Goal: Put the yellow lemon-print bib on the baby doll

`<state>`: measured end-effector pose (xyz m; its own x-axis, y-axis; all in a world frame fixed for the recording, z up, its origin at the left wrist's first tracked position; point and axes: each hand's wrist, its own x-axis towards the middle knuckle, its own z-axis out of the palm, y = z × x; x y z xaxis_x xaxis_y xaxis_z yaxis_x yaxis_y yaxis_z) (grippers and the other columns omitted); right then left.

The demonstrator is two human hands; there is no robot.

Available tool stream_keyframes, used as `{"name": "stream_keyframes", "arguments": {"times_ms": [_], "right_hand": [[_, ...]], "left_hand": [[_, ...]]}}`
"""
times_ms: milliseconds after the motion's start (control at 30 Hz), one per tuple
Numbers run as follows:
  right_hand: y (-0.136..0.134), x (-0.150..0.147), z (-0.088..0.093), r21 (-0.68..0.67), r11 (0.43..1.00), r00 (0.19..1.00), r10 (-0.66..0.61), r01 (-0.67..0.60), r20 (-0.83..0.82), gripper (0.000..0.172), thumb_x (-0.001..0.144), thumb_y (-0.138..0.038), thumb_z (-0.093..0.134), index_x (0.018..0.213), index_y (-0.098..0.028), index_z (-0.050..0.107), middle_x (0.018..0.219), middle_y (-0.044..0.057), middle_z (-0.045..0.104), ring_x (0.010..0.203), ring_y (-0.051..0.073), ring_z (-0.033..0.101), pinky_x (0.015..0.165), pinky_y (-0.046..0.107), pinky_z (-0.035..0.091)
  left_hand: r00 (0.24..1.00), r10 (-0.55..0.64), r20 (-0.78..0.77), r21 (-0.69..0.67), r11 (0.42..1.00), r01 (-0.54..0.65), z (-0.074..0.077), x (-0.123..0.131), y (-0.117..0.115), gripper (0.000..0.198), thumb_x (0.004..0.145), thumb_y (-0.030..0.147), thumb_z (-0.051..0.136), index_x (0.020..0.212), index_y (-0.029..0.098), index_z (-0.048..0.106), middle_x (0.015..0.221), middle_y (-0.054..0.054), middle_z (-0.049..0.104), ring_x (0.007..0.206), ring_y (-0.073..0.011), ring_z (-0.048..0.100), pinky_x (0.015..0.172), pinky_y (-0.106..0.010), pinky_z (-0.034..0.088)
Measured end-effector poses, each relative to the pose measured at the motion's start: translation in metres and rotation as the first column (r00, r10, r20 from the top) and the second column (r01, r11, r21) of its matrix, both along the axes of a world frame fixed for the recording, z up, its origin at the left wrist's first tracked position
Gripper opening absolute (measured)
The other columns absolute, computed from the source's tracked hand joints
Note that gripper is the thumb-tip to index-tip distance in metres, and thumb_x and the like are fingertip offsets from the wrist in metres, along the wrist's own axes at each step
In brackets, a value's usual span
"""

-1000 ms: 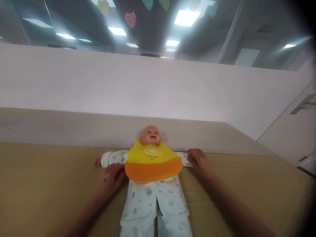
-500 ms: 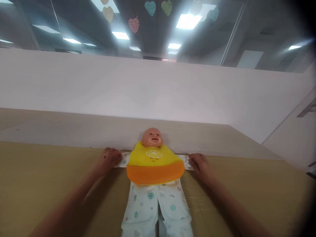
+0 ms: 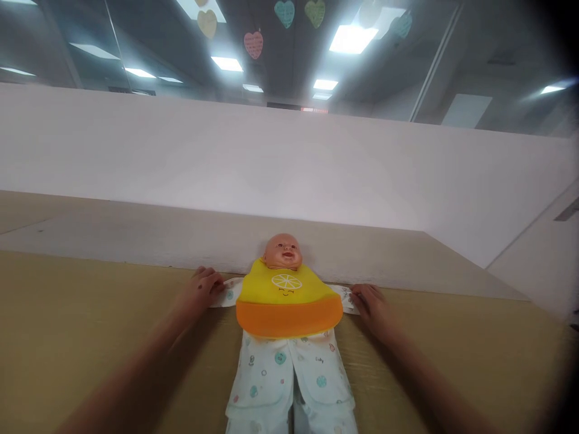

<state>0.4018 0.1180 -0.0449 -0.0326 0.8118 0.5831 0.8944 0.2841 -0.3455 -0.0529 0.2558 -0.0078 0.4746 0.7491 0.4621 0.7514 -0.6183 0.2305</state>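
Observation:
A baby doll [image 3: 283, 250] lies face up, its head away from me. Over its chest is a yellow bib [image 3: 266, 286] with an orange lower pocket and a white citrus-slice print. White printed clothes [image 3: 266, 371] cover its body and legs, the feet end running out of view at the bottom. Its sleeves stretch out to both sides. With curled fingers, my left hand [image 3: 204, 290] grips the end of the sleeve on the left [image 3: 232, 292]. On the other side my right hand [image 3: 373, 307] pinches the end of the right sleeve [image 3: 347, 299]. The fingertips are partly hidden.
The doll rests on a tan tabletop [image 3: 113, 325]. Beyond it a paler raised strip [image 3: 136, 232] runs along a white wall [image 3: 289, 163]. Glass with several paper hearts [image 3: 253, 45] is above the wall. A door handle [image 3: 567, 210] shows at far right.
The view has shifted slightly, so the scene sits a little further right. Both hands stay at the sleeve ends, and the doll's pose looks the same.

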Motion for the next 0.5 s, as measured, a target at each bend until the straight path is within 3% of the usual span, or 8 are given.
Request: {"name": "stream_keyframes", "arguments": {"times_ms": [100, 300, 500], "right_hand": [[-0.001, -0.001, 0.0, 0.004, 1.0, 1.0, -0.002, 0.003, -0.005, 0.016, 0.097, -0.032, 0.044, 0.092, -0.021, 0.054, 0.089, 0.006, 0.063, 0.09, 0.023, 0.055, 0.08, 0.036, 0.045], [0.002, -0.001, -0.003, 0.015, 0.999, 0.999, -0.036, 0.036, -0.027, 0.018, 0.097, -0.032, 0.043, 0.091, -0.021, 0.055, 0.09, 0.006, 0.063, 0.09, 0.023, 0.055, 0.08, 0.037, 0.045], [0.004, -0.003, -0.006, 0.052, 0.992, 0.993, -0.115, 0.116, -0.034, 0.019, 0.096, -0.032, 0.044, 0.089, -0.02, 0.056, 0.088, 0.007, 0.065, 0.088, 0.025, 0.056, 0.079, 0.038, 0.046]], "left_hand": [[0.999, 0.007, 0.043, -0.013, 1.0, -0.006, 0.0, -0.001, 0.0, 0.023, 0.09, 0.031, 0.048, 0.077, 0.019, 0.063, 0.084, -0.005, 0.064, 0.085, -0.0206, 0.052, 0.078, -0.033, 0.042], [0.978, 0.142, 0.15, -0.028, 0.99, -0.139, -0.002, -0.004, 0.008, 0.018, 0.087, 0.027, 0.048, 0.076, 0.019, 0.06, 0.08, -0.005, 0.064, 0.083, -0.02, 0.053, 0.079, -0.032, 0.041], [0.96, 0.175, 0.217, -0.048, 0.985, -0.168, -0.006, -0.003, 0.011, 0.017, 0.086, 0.031, 0.05, 0.077, 0.021, 0.06, 0.08, -0.004, 0.065, 0.082, -0.0192, 0.057, 0.076, -0.03, 0.043]]}}
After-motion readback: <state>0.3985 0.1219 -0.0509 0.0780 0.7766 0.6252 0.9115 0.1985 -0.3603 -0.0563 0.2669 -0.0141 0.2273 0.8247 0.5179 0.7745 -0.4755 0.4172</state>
